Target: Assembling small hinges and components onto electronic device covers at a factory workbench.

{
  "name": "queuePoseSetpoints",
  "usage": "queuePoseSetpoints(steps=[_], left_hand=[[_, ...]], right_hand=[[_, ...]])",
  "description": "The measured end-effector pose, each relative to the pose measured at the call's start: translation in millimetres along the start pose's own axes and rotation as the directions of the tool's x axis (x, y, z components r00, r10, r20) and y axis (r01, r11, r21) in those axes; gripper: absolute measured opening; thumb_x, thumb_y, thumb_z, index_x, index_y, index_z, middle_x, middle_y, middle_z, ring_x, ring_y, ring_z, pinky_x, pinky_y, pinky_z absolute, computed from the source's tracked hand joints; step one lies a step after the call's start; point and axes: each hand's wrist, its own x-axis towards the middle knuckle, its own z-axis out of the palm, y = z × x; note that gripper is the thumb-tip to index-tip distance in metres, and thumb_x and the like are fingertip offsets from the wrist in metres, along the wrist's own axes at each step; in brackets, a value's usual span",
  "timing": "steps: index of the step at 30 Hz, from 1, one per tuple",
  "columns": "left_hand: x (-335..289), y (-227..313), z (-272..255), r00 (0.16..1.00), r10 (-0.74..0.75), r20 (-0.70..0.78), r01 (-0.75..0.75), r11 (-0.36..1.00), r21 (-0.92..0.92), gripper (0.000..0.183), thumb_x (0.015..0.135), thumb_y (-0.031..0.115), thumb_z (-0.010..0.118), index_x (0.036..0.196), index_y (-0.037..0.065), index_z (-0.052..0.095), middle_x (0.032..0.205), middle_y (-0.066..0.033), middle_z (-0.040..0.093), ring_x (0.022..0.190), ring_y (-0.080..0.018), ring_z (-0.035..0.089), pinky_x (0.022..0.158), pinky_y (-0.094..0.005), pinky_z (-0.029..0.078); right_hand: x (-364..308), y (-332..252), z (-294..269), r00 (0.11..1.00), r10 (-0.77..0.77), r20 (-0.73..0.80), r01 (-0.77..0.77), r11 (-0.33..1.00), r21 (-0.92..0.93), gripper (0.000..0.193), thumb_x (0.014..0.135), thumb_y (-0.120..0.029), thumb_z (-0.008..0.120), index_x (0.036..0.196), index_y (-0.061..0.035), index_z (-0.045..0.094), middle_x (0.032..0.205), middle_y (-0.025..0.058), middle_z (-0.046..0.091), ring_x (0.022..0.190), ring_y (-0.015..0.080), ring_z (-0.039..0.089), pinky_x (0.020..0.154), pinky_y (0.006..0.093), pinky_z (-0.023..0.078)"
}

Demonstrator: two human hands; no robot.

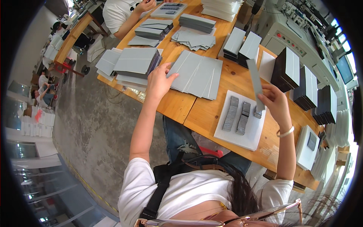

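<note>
My right hand pinches a narrow grey strip near its lower end and holds it tilted above the table. Below it lies a white ribbed pad bearing rows of small grey pieces. My left hand rests at the left edge of fanned grey sheets, its thumb spread away from the fingers. Thin pale lines cross these sheets. Behind the left hand stands a thick stack of grey sheets; part of its side is hidden.
More grey stacks cover the far part of the wooden table. Tall dark-sided stacks line its right side. A white pad sits at the near right. Another person's arm is across the table, and machinery stands behind.
</note>
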Motion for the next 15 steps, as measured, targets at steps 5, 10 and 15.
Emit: queuePoseSetpoints(steps=[5,10,15], left_hand=[[2.1,3.1,-3.0,0.996,-0.074,0.038,0.08,0.983,-0.165,0.05,0.075,0.025,0.074,0.116,0.001,0.059,0.094,-0.0141,0.067,0.087,-0.025,0.064,0.079,-0.034,0.049],[7.0,-2.3,-5.6,0.99,-0.059,0.131,0.101,0.937,-0.334,0.044,0.077,0.023,0.073,0.113,0.0,0.061,0.093,-0.0129,0.068,0.082,-0.0204,0.066,0.075,-0.0299,0.05],[7.6,0.8,-2.4,0.982,-0.111,0.154,0.155,0.937,-0.312,0.041,0.078,0.024,0.073,0.109,-0.001,0.063,0.089,-0.0097,0.069,0.078,-0.0164,0.066,0.072,-0.0277,0.05]], right_hand=[[-51.8,30.4,-31.9,0.977,0.108,-0.186,-0.11,0.994,0.0,0.027,0.082,0.0,0.066,0.109,0.001,0.059,0.071,0.0,0.059,0.065,0.0046,0.053,0.059,0.0192,0.043],[-90.1,60.0,-53.2,0.94,0.195,-0.279,-0.202,0.979,0.003,0.027,0.085,-0.001,0.063,0.111,0.0012,0.059,0.071,-0.0015,0.057,0.064,0.0028,0.05,0.057,0.0168,0.039],[-109.0,80.3,-62.3,0.91,0.266,-0.32,-0.287,0.958,-0.02,0.025,0.086,-0.003,0.063,0.11,0.0024,0.058,0.071,-0.001,0.058,0.064,0.0034,0.05,0.058,0.0174,0.039]])
